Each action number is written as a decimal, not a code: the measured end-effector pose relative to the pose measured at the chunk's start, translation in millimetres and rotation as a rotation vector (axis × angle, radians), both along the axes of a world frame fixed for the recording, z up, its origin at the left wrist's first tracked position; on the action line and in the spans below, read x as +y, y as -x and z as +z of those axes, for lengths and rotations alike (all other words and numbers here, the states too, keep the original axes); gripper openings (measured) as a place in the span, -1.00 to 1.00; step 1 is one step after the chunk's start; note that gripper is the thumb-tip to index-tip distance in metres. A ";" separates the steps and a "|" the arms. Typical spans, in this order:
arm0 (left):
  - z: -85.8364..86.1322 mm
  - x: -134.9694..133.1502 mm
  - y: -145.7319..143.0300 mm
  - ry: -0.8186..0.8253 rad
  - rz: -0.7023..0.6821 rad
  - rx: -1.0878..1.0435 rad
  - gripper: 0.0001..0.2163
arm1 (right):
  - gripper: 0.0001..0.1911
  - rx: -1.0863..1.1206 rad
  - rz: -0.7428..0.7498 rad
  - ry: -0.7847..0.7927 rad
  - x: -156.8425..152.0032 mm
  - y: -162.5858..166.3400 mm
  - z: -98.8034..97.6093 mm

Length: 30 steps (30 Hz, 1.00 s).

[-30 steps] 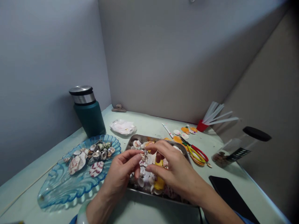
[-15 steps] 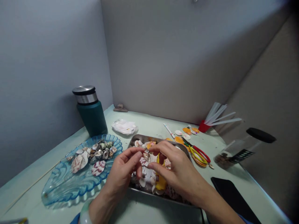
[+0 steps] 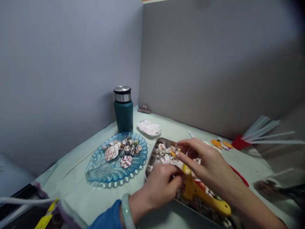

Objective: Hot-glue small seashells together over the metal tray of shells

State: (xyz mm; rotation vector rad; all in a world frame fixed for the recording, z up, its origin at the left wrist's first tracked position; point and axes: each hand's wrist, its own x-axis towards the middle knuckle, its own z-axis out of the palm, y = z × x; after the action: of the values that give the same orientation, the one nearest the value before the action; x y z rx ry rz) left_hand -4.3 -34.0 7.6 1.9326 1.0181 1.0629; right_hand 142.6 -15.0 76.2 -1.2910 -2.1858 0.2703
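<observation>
Above the metal tray of shells, my right hand (image 3: 202, 162) pinches a small pale shell (image 3: 176, 149) between thumb and fingertips. My left hand (image 3: 164, 182) is lower, over the tray's near left side, with its fingers curled together. What those fingers hold, if anything, is hidden. Just right of them lies a yellow glue gun (image 3: 199, 192) across the tray, its handle toward the near right. Whether the left fingertips touch it I cannot tell. White and speckled shells (image 3: 164, 156) fill the metal tray (image 3: 148, 171) around it.
On the left, a blue scalloped dish (image 3: 100, 171) carries several shells. Behind it stand a teal bottle (image 3: 124, 116) and a crumpled white wrapper (image 3: 149, 128). A red cup (image 3: 240, 142) with translucent sticks is at right, near orange and white shells (image 3: 216, 144). A blurred jar (image 3: 269, 187) sits far right.
The view has swung left, so everything appears farther right. My hands have moved apart: the left has dropped beside the glue gun, while the right stays raised with the small shell.
</observation>
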 end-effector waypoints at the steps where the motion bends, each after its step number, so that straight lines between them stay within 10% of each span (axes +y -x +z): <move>1: -0.6 -0.1 0.5 -0.013 -0.022 0.013 -0.80 | -0.83 -0.038 0.022 0.006 4.2 9.6 2.5; 14: -15.4 -0.1 1.5 -0.231 -0.016 0.050 -0.49 | -0.84 -0.364 0.234 0.021 34.2 106.7 -5.2; 24: -9.7 0.7 3.4 -0.136 -0.058 0.081 -0.79 | -0.77 -0.170 0.000 0.005 -6.3 15.1 -5.2; 30: 1.1 13.2 25.8 -0.153 0.365 -0.093 -0.78 | -0.77 -0.259 -0.193 0.123 -41.9 -50.8 -32.6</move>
State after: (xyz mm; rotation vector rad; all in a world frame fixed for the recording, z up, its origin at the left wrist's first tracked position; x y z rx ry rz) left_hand -30.0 -20.8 8.8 1.8347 1.3015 1.4565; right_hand 193.4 -56.9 43.7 -1.6743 -2.2619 0.1707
